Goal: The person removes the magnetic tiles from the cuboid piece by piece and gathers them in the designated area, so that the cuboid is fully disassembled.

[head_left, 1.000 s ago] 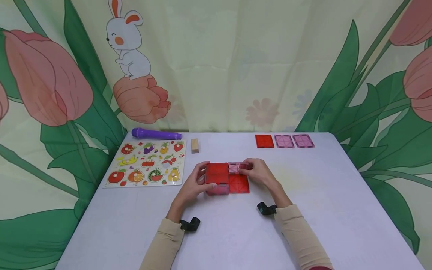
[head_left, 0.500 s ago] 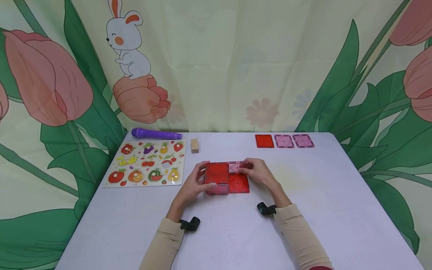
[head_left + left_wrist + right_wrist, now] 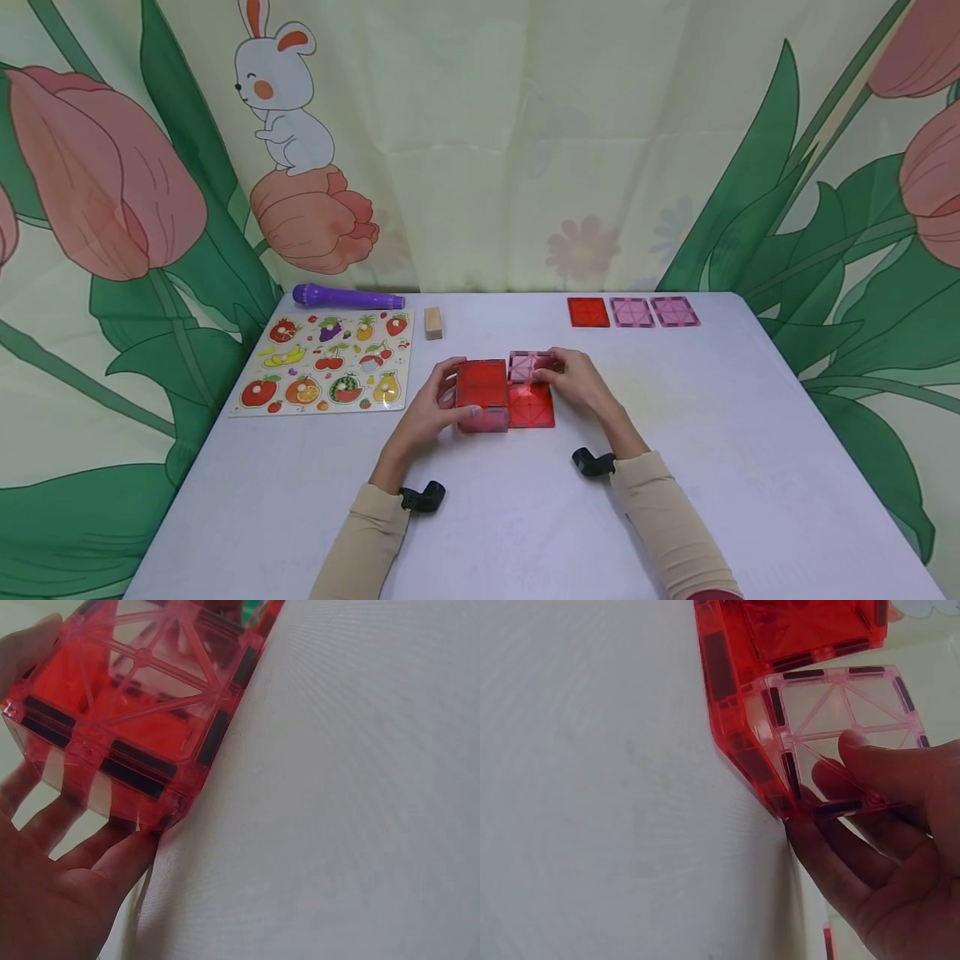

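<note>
Clearly, the pink tile (image 3: 523,367) near the centre of the head frame, pinched at its right side by your right hand (image 3: 576,379), looks light, stiff and slick, a translucent plastic square best held by its rim. Just left, your left hand (image 3: 427,417) grips the glossy red box (image 3: 482,383), probably rigid but liable to part at its seams if squeezed, beside the flat red tile (image 3: 531,408). Farther out, the smooth white table (image 3: 510,517) carries a fruit-printed board (image 3: 309,340) at middle left.
</note>
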Demonstrator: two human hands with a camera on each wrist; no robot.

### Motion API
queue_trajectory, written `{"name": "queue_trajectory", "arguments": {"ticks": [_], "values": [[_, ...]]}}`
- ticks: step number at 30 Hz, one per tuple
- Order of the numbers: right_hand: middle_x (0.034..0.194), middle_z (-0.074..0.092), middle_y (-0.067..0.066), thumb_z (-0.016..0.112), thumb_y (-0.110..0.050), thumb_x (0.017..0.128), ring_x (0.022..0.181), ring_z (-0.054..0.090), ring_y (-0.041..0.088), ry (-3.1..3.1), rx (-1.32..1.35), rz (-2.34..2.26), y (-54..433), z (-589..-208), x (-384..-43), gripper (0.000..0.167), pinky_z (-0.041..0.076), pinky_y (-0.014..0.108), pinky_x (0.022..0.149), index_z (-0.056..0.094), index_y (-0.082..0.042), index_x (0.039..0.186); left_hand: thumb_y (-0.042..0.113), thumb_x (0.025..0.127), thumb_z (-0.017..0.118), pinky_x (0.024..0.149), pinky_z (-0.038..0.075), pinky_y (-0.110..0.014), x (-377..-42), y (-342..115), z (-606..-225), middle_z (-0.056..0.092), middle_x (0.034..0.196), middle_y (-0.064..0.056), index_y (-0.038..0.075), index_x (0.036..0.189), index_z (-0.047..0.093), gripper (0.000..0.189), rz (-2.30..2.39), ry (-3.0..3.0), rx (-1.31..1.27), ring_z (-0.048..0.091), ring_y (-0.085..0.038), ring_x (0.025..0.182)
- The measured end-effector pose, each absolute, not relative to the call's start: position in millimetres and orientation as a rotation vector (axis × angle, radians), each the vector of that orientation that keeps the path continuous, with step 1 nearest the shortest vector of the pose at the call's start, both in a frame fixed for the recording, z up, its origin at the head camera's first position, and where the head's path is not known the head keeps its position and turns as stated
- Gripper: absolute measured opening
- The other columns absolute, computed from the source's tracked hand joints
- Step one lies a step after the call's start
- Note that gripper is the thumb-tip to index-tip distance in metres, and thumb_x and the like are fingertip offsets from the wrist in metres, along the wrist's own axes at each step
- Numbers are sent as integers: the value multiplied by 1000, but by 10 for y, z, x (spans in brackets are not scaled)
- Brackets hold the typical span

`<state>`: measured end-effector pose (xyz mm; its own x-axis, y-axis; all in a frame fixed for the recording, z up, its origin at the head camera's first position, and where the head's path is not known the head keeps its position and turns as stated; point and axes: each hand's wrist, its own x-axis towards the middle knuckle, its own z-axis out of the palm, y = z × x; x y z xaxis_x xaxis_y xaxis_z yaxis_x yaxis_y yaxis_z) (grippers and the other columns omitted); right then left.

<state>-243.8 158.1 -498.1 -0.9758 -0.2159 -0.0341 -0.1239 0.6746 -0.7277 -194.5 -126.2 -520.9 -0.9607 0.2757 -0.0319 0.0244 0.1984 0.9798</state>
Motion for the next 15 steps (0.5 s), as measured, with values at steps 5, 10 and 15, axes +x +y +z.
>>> {"name": "queue_trajectory", "arguments": {"ticks": [5, 10, 15], "values": [[108, 70, 11, 70, -24, 94, 99, 62, 25, 2737, -237, -1245, 1604, -4996, -2448, 30, 59, 38, 87, 67, -7, 119, 29, 80, 84, 117, 40, -46, -1944, -1261, -5210, 40, 155, 5, 39, 147, 37, 82, 1858, 2258, 285, 36, -24, 149], [109, 68, 11, 68, -25, 96, 97, 61, 24, 2689, -177, -1323, 1625, -5004, -2456, 26, 58, 30, 81, 66, -9, 117, 29, 81, 84, 116, 42, -47, -1940, -1262, -5210, 40, 155, 6, 35, 150, 35, 84, 1858, 2245, 288, 35, -23, 149], [112, 64, 12, 65, -25, 98, 94, 61, 23, 2640, -105, -1392, 1658, -4990, -2484, 27, 58, 26, 78, 61, -9, 119, 28, 83, 83, 117, 40, -46, -1943, -1270, -5202, 38, 156, 5, 33, 152, 34, 85, 1850, 2235, 290, 33, -23, 150]]}}
